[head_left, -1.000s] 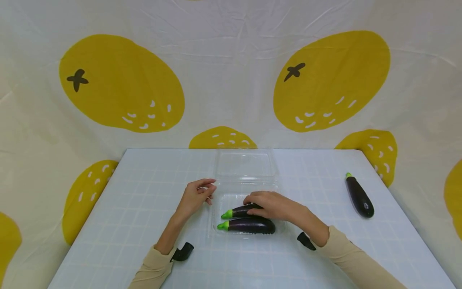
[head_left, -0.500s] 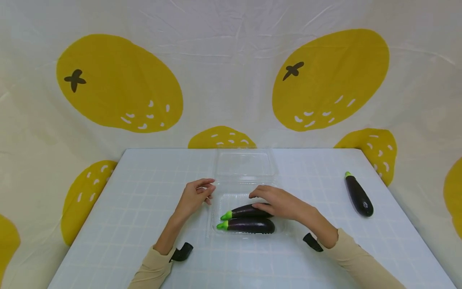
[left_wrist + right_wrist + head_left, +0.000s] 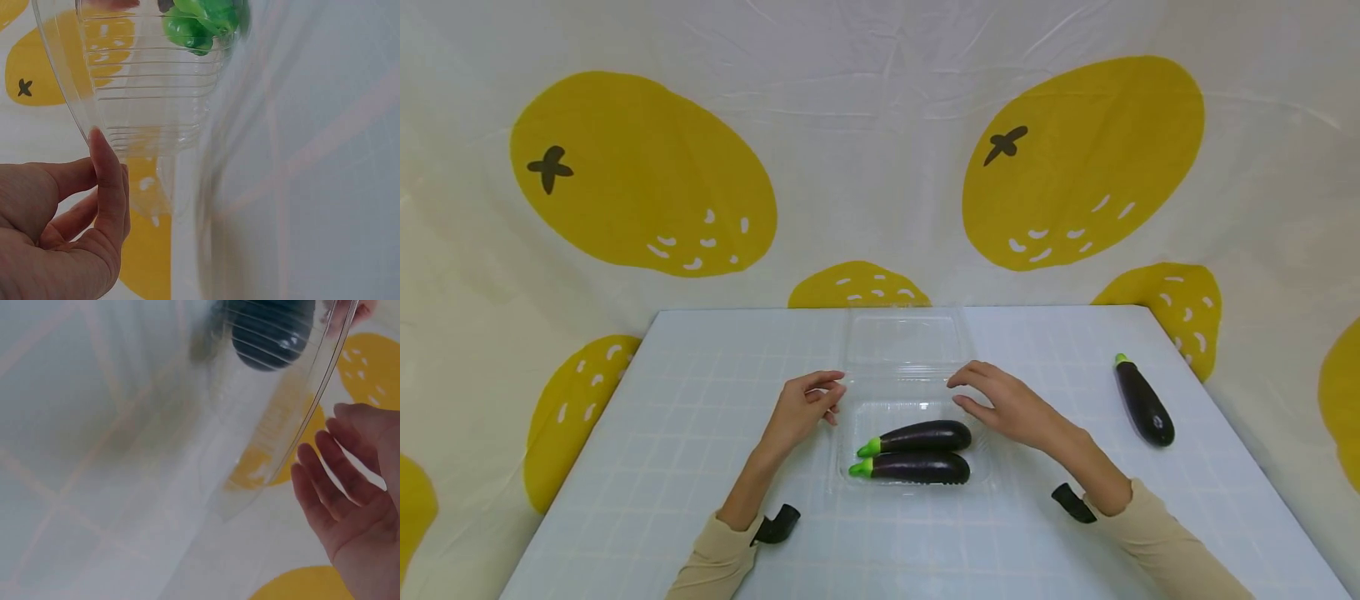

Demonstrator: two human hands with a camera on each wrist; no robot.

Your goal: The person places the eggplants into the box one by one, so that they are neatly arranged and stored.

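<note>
2 eggplants (image 3: 919,460) lie apart from right fingers (image 3: 976,375).

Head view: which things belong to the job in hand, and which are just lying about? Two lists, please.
Job in hand, it seems:
clear container, its lid open
two eggplants inside
left hand, at the container's left edge
right hand, near its right edge

Lying about:
third eggplant, apart at the right; perhaps also meant for the job
yellow-printed backdrop, just scenery
</note>
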